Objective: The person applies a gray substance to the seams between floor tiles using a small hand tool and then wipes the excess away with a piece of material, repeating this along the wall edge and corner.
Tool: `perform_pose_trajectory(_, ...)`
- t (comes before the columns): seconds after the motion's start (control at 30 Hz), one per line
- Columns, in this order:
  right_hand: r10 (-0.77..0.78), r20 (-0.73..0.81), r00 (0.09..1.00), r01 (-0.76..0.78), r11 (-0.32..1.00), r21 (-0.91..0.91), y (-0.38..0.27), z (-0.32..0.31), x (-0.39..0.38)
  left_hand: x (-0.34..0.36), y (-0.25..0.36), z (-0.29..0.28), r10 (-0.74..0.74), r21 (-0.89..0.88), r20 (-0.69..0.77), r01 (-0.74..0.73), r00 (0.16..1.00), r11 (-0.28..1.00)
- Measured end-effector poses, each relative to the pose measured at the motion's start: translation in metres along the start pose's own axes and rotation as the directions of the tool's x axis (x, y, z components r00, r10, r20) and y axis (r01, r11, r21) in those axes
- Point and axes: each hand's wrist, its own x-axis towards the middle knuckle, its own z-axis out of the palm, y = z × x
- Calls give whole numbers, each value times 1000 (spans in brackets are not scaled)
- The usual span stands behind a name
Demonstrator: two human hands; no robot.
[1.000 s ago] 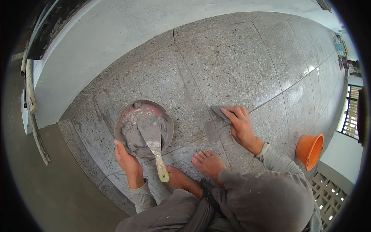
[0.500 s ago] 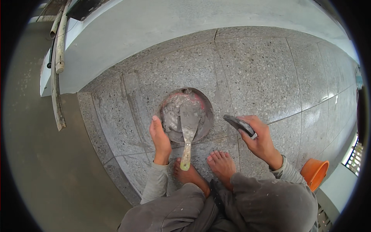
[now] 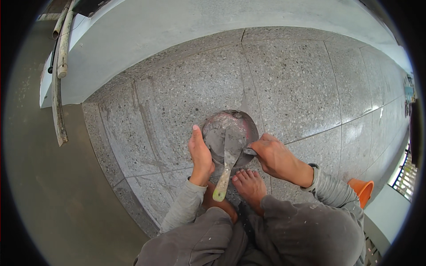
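My left hand (image 3: 202, 155) holds the left side of a round bowl (image 3: 254, 128), its thumb up along the rim and its other fingers mostly hidden against the side. Wet grey paste (image 3: 216, 138) fills much of the bowl, with reddish patches showing on the inner wall. A putty knife (image 3: 228, 153) leans in the paste, its worn pale-green handle hanging over the near rim. Closed round a dark flat pad (image 3: 250, 151), my right hand (image 3: 277, 155) is at the bowl's right rim; most of the pad is hidden by the fingers.
My bare feet (image 3: 249, 184) are on the speckled grey tile floor (image 3: 297, 80), just below the bowl. An orange bucket (image 3: 361, 191) stands at the right. Poles and a wooden strip (image 3: 58, 111) lean by the low pale wall (image 3: 177, 22) at far left.
The bowl has shifted right and a little nearer, with my left hand moving along. My right hand has moved left and turned over, bringing the dark pad to the bowl's rim.
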Motion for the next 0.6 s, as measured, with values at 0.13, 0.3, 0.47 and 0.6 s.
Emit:
perform_pose_trajectory(0.13,121,88,989,-133,981,139,-8,-11,-6,-6,-4,4,-46,8,5,46,999,999)
perform_pose_trajectory(0.3,128,289,949,-287,732,618,13,-15,-20,-8,-4,-3,-123,41,102,119,987,992)
perform_pose_trajectory(0.47,521,167,837,-349,272,897,41,-24,-95,1,-3,-31,-157,5,45,157,987,988)
perform_pose_trajectory(0.6,844,-178,506,-445,432,784,89,-21,-180,1,10,-45,-160,-44,43,161,986,986)
